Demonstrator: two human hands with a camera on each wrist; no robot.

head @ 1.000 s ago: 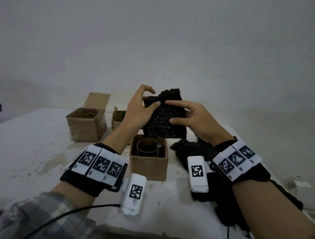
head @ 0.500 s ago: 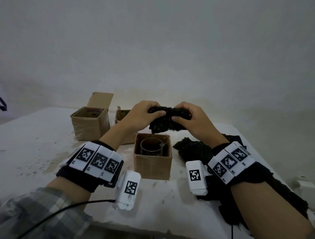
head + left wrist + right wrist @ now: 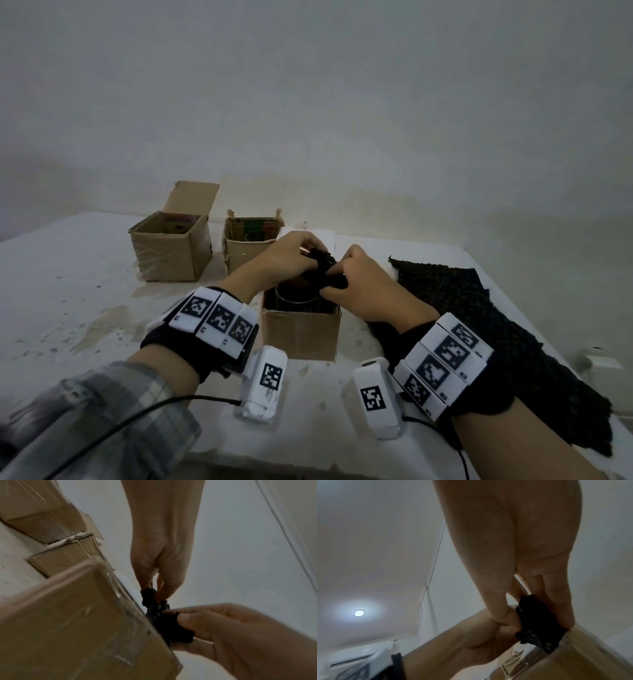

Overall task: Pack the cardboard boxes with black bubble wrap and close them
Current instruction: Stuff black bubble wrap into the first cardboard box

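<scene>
A small open cardboard box (image 3: 301, 334) stands at the table's middle with a round glass (image 3: 297, 297) inside. Both hands hold a folded piece of black bubble wrap (image 3: 325, 269) at the box's far right corner, partly down inside the opening. My left hand (image 3: 294, 255) pinches its upper end, and my right hand (image 3: 352, 284) grips its lower part. In the left wrist view the left hand (image 3: 157, 586) pinches the wrap (image 3: 159, 612) beside the box wall (image 3: 82, 622). In the right wrist view the right hand (image 3: 539, 601) clamps the wrap (image 3: 537, 626) at the box rim (image 3: 583, 646).
Two more open cardboard boxes (image 3: 171, 250) (image 3: 250, 243) stand at the back left. A large sheet of black bubble wrap (image 3: 486, 329) lies along the right side of the white table (image 3: 68, 294). A small white object (image 3: 599, 363) sits at the right edge.
The hands folded the flat black piece into a wad and lowered it from above the box down to the box's opening. The head view shifted a little.
</scene>
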